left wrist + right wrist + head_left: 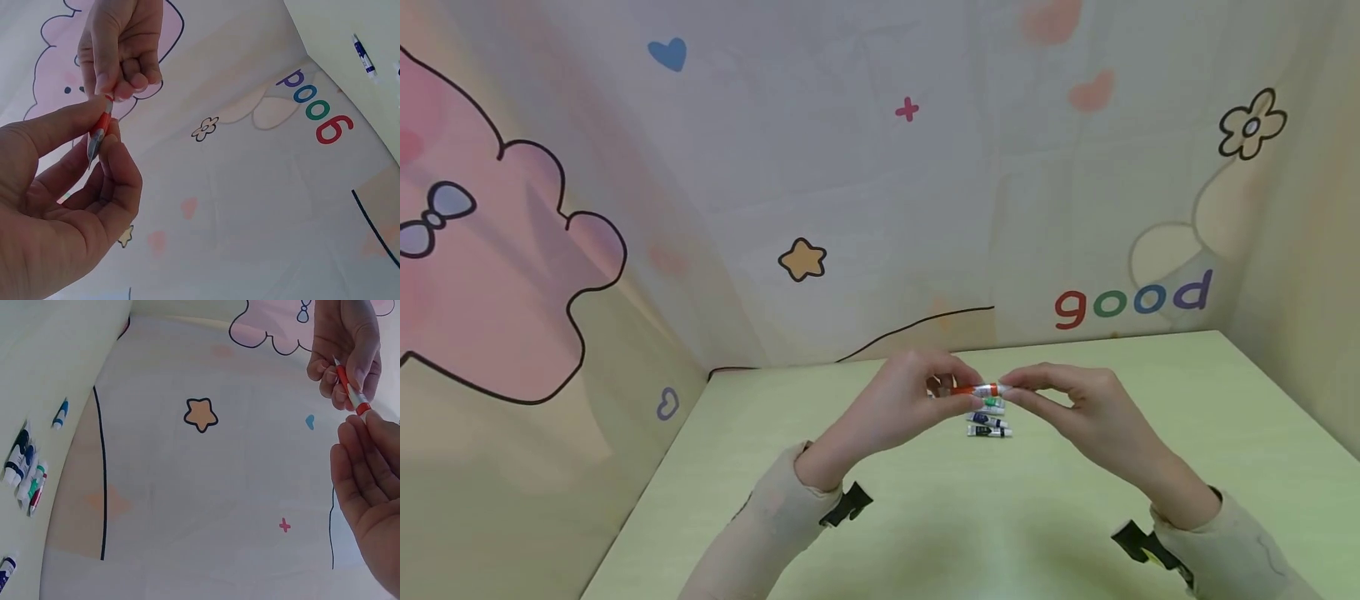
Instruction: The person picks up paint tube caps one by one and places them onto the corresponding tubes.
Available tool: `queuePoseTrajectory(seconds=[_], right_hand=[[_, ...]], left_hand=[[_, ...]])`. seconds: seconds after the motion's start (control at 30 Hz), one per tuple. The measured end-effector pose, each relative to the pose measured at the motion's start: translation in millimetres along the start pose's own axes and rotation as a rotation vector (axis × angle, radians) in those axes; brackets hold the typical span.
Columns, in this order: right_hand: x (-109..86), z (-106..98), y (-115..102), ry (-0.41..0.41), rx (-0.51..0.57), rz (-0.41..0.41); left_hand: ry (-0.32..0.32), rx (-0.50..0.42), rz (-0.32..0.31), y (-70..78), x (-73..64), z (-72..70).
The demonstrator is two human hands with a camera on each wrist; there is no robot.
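Note:
Above the table, a small red-orange paint tube (981, 390) is held level between both hands. My left hand (887, 404) pinches its body between thumb and fingers. At the other end, the thumb and forefinger of my right hand (1090, 408) pinch the white cap. In the left wrist view the tube (101, 128) shows its flat, pointed tail sticking out past the left fingers. The right wrist view shows the tube (351, 390) reaching from one hand to the other. Fingers hide part of the cap.
Below the hands, several paint tubes lie on the pale green table (925, 517), among them a black one (988, 432) and a green-marked one (994, 403). The right wrist view also shows a separate blue tube (60, 414). A printed cloth (865, 167) stands behind the table.

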State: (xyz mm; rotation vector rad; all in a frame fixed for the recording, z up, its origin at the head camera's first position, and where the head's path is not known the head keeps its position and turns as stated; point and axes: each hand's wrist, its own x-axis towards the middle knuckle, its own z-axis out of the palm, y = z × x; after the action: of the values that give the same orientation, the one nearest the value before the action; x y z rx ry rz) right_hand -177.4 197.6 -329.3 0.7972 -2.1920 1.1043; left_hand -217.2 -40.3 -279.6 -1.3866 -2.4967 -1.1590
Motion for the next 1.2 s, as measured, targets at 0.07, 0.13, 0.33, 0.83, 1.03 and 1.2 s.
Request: queuePoseTrajectory(seconds=[0.07, 0.13, 0.33, 0.83, 1.03, 1.2], right_hand=[[-0.4, 1.5, 0.7, 0.013, -0.008, -0.003], [-0.4, 2.8, 2.1, 0.028, -0.022, -0.038], [1.5, 2.1, 5.8, 0.051, -0.011, -0.216], [-1.9, 4.9, 5.1, 0.026, 0.053, -0.115], [-3.1, 11.7, 9.0, 0.008, 0.046, 0.01], [-2.5, 15.6, 14.0, 0.005, 0.02, 0.012]], left_hand=[[0.017, 0.037, 0.016, 2.5, -0.8, 2.0], [0.028, 0.067, 0.022, 4.9, -1.4, 3.4], [0.01, 0.036, -0.035, 7.0, -2.0, 0.9], [0.047, -0.013, 0.023, 5.0, -6.8, 6.7], [0.064, -0.011, 0.044, 0.7, -4.9, 14.1], [0.054, 0.0, 0.01, -4.1, -3.4, 15.3]])
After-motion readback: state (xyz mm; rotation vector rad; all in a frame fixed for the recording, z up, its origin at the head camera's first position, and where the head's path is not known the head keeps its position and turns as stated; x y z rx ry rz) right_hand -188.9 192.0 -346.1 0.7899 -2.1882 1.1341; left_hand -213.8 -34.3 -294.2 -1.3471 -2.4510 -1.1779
